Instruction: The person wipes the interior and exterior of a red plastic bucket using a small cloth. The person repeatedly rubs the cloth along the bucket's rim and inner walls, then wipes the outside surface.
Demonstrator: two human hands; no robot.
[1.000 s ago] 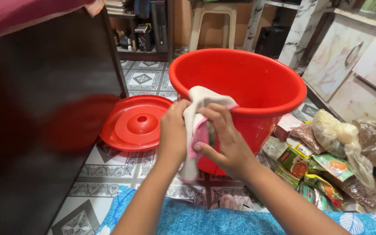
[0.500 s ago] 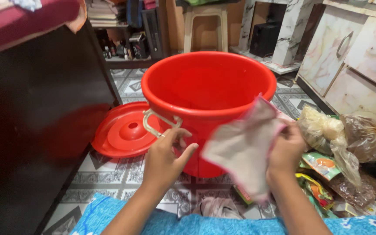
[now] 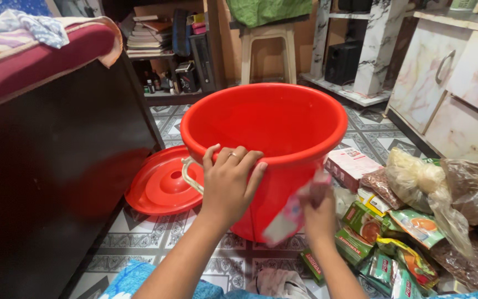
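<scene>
We are gripping the near rim of the red bucket (image 3: pixel 272 133) with our left hand (image 3: pixel 229 180), fingers curled over the edge, in the middle of the frame. Our right hand (image 3: pixel 317 213) is clenching a pink cloth (image 3: pixel 291 215) and is pressing it on the bucket's outer wall, a little lower right of the centre. The bucket is standing upright on the tiled floor (image 3: pixel 139 232). The red lid (image 3: pixel 161 182) is lying just left of it, and food packets (image 3: pixel 394 227) are lying at the lower right.
</scene>
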